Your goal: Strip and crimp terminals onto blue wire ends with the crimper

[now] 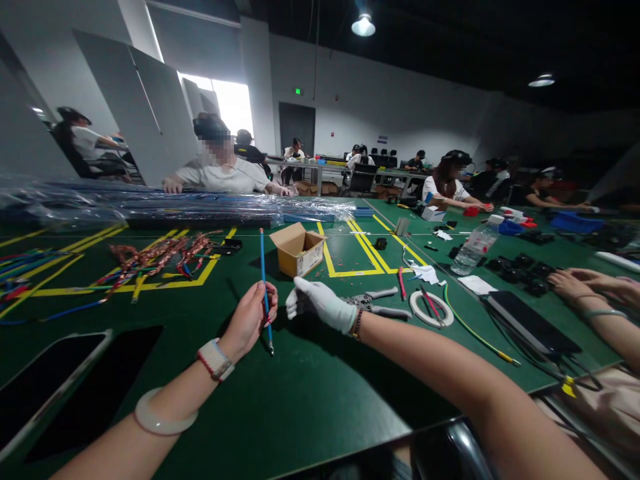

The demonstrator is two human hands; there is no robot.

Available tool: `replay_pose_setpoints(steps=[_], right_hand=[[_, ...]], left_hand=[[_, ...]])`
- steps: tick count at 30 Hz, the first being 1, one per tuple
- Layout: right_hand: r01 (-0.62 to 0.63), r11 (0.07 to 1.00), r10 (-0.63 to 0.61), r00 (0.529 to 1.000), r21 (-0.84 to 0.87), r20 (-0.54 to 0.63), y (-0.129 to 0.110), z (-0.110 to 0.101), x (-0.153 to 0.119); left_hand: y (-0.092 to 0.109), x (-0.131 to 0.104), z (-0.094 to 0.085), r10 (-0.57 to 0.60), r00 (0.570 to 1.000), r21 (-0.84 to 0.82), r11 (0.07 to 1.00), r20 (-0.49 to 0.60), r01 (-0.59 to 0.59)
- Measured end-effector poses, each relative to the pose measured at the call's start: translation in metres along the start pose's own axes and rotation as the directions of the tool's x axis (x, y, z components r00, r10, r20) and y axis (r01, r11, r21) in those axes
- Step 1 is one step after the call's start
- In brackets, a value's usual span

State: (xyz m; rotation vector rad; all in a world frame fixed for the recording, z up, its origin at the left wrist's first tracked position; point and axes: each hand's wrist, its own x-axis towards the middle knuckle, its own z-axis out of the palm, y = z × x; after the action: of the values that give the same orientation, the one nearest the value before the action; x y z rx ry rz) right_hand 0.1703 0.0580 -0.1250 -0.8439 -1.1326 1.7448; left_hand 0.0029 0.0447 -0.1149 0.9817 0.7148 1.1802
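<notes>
- Bare left hand (254, 312) grips a slim blue metal-ended cable (263, 260), nearly upright.
- White-gloved right hand (320, 303), at the cable's three o'clock, is half-curled; I cannot tell whether it holds anything.
- Open yellow-brown cardboard box (289, 261) stands at the right hand's eleven o'clock.

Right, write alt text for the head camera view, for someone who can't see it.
A person's ungloved left hand holds a blue cable nearly upright over a green table, beside their white-gloved right hand. Nearby are an open cardboard box, a grey-handled tool and a heap of coppery parts and wires; other people sit beyond.
</notes>
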Motion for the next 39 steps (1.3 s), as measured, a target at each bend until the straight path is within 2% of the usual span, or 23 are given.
replay_pose_setpoints(steps=[2,3,5,6,8,10,12,13,14,15,16,17,18,20,21,24,26,32,36,39], right_hand=[[-0.008,1.0,0.008,1.0,-0.012,0.03,0.015,0.008,-0.002],[0.008,1.0,-0.008,1.0,-0.001,-0.014,0.018,0.01,0.001],[0.063,0.998,-0.057,0.98,0.023,-0.191,0.015,0.006,0.012],[0.1,0.995,-0.088,0.95,0.026,-0.299,0.009,0.002,0.018],[0.163,0.986,-0.141,0.899,0.019,-0.414,-0.008,-0.009,0.028],[0.209,0.978,-0.186,0.877,0.003,-0.443,-0.031,-0.022,0.029],[0.272,0.96,-0.27,0.85,-0.063,-0.452,-0.054,-0.036,0.013],[0.336,0.912,-0.408,0.805,-0.236,-0.431,-0.065,-0.043,0.0],[0.38,0.811,-0.559,0.73,-0.445,-0.394,-0.075,-0.05,-0.017],[0.371,0.673,-0.679,0.652,-0.64,-0.337,-0.082,-0.057,-0.035],[0.323,0.533,-0.75,0.608,-0.782,-0.26,-0.087,-0.065,-0.055],[0.27,0.4,-0.782,0.599,-0.876,-0.173,-0.09,-0.073,-0.074],[0.222,0.287,-0.777,0.622,-0.932,-0.092,-0.09,-0.081,-0.092],[0.12,0.127,-0.676,0.737,-0.985,0.003,-0.082,-0.099,-0.12],[0.083,0.079,-0.629,0.777,-0.993,0.015,-0.076,-0.108,-0.13],[0.058,0.059,-0.474,0.88,-0.997,0.024,-0.056,-0.128,-0.144],[0.056,0.062,-0.399,0.916,-0.996,0.026,-0.047,-0.135,-0.145],[0.067,-0.055,-0.362,0.928,-0.996,0.083,-0.044,-0.136,-0.138],[0.03,-0.034,-0.38,0.924,-0.999,0.041,-0.042,-0.136,-0.137],[-0.009,-0.008,-0.436,0.9,-1.0,-0.004,-0.039,-0.135,-0.138]], left_hand=[[-0.001,0.0,0.0,0.003,1.0,0.005,1.0,0.007,-0.004],[-0.001,-0.001,0.0,0.008,1.0,0.01,1.0,0.012,-0.008],[-0.002,-0.001,0.001,0.018,0.999,0.028,0.999,0.027,-0.019],[-0.002,-0.001,0.001,0.021,0.999,0.037,0.999,0.035,-0.022],[-0.002,-0.001,0.001,0.019,0.999,0.05,0.999,0.043,-0.021],[-0.003,-0.001,0.001,0.016,0.999,0.051,0.999,0.039,-0.018],[-0.003,0.0,0.0,0.007,0.999,0.052,0.999,0.037,-0.009],[-0.003,0.0,0.0,0.0,0.999,0.054,0.999,0.037,-0.002],[-0.004,0.0,0.0,-0.009,0.999,0.057,0.998,0.038,0.007],[-0.004,0.0,-0.001,-0.019,0.999,0.059,0.998,0.037,0.017],[-0.004,0.0,0.0,-0.029,0.999,0.062,0.998,0.036,0.027],[-0.004,0.0,0.0,-0.037,0.999,0.064,0.997,0.033,0.035],[-0.004,-0.001,0.001,-0.042,0.999,0.068,0.997,0.029,0.04],[-0.003,-0.002,0.003,-0.049,0.999,0.083,0.995,0.018,0.047],[-0.002,-0.002,0.004,-0.052,0.999,0.095,0.994,0.012,0.05],[0.0,-0.005,0.009,-0.057,0.998,0.133,0.989,0.002,0.056],[0.001,-0.006,0.011,-0.064,0.998,0.148,0.987,0.007,0.062],[-0.001,-0.007,0.011,-0.053,0.998,0.158,0.986,0.043,0.045],[-0.004,-0.004,0.007,-0.052,0.997,0.154,0.987,0.062,0.042],[-0.005,-0.004,0.006,-0.059,0.997,0.159,0.986,0.056,0.05]])
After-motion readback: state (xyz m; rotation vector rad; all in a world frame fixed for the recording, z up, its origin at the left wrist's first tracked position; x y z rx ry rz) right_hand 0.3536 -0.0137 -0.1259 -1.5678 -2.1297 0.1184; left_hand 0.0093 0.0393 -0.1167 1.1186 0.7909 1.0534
